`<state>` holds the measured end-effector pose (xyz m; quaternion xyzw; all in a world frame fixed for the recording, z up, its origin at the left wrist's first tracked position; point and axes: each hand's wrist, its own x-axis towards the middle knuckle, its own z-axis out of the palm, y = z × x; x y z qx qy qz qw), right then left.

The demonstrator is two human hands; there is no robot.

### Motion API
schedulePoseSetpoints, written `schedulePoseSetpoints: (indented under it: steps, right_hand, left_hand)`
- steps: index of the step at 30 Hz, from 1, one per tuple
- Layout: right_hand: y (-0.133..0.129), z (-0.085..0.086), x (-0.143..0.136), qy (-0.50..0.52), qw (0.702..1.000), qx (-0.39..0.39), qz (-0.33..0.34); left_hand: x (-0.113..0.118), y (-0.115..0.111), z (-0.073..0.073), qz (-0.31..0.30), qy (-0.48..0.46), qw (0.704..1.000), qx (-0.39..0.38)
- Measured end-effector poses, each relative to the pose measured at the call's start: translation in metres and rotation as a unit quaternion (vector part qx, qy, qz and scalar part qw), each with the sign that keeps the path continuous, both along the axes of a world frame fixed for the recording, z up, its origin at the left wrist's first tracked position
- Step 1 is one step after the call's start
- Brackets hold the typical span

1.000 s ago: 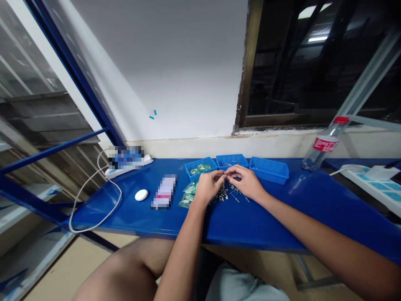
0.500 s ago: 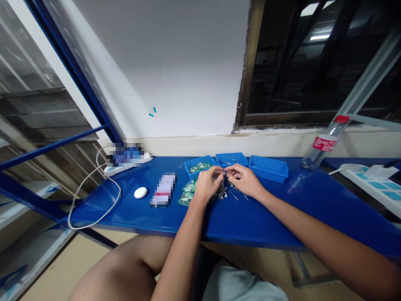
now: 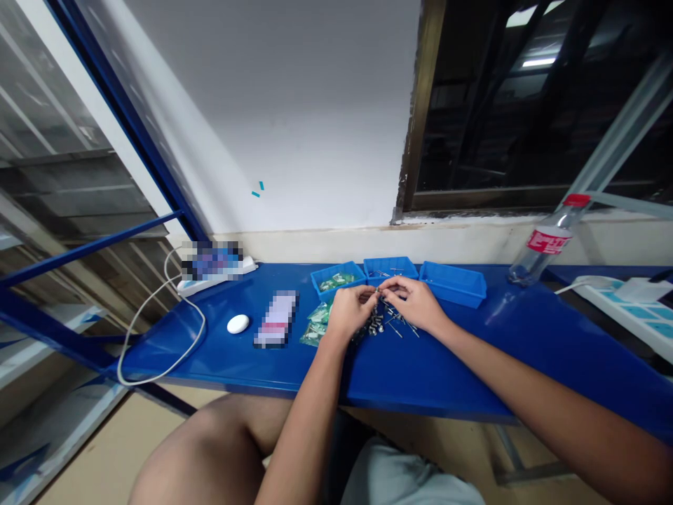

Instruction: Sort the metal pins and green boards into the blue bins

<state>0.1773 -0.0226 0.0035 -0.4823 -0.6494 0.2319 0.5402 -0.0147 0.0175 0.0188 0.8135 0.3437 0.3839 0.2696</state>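
My left hand [image 3: 351, 308] and my right hand [image 3: 411, 300] meet above the blue table, fingertips pinched together. Between them is a small metal piece [image 3: 377, 291], too small to name and partly covered by the fingers. Under the hands lies a pile of short metal fasteners [image 3: 376, 325], with several thin metal pins [image 3: 398, 326], perhaps rivets, to its right. Small clear bags with green and white contents [image 3: 314, 328] lie just left of my left hand, which hides part of them.
Behind the hands stand a blue tray of green packets [image 3: 336, 282], a blue tray of thin pins [image 3: 390, 271] and a third blue tray [image 3: 453, 286]. A phone [image 3: 277, 319], a white oval object [image 3: 238, 324] and a cable [image 3: 122, 358] lie left. A plastic bottle [image 3: 547, 242] and power strip [image 3: 638, 312] are right.
The hands stay together, with the fingertips shifted slightly and the small metal piece showing a little more between them. The whole view has moved very slightly.
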Motion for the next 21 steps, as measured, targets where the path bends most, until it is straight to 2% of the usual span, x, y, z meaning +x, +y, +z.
schedulePoseSetpoints:
  steps: [6, 10, 16, 21]
  right_hand:
    - [0.003, -0.008, 0.0, 0.019, 0.999, -0.034, 0.01]
    - [0.0, -0.002, 0.002, -0.028, 0.999, -0.014, -0.003]
    - [0.002, 0.015, 0.029, -0.186, 0.971, 0.095, -0.115]
    - [0.011, 0.01, 0.065, -0.305, 0.918, 0.072, -0.244]
  left_hand:
    - [0.002, 0.004, -0.006, 0.0, 0.008, 1.0, 0.016]
    - [0.001, 0.005, -0.007, -0.006, 0.021, 0.999, 0.048]
    - [-0.004, 0.001, -0.003, 0.015, 0.113, 0.985, 0.126]
    - [-0.004, 0.002, -0.007, 0.009, 0.186, 0.973, 0.14]
